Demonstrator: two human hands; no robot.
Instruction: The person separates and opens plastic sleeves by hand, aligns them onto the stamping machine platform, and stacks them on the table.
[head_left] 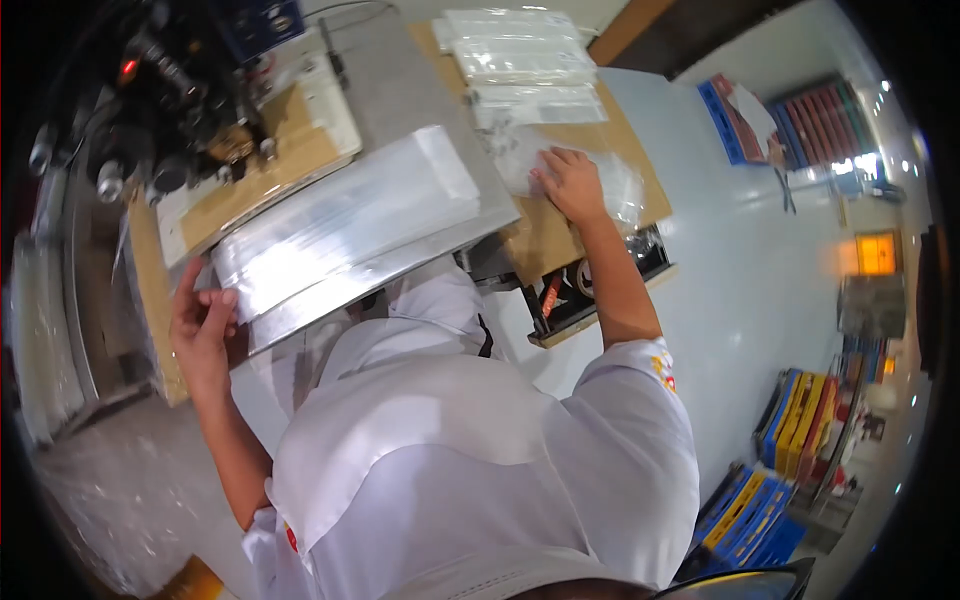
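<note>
Plastic sleeves [350,215]: being borne flat by tabletop [395,85]; presumably light, limp, slippery; edge grip being advised. Left hand [203,325]: being held half-curled at their end, pinch untellable. Right hand [572,188]: being rested, loosely spread, on film [512,155].

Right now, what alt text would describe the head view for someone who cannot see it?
A white-shirted person has their left hand at one end of flat clear plastic film on a metal worktop and their right hand on crumpled clear plastic over cardboard, above an open drawer.
</note>
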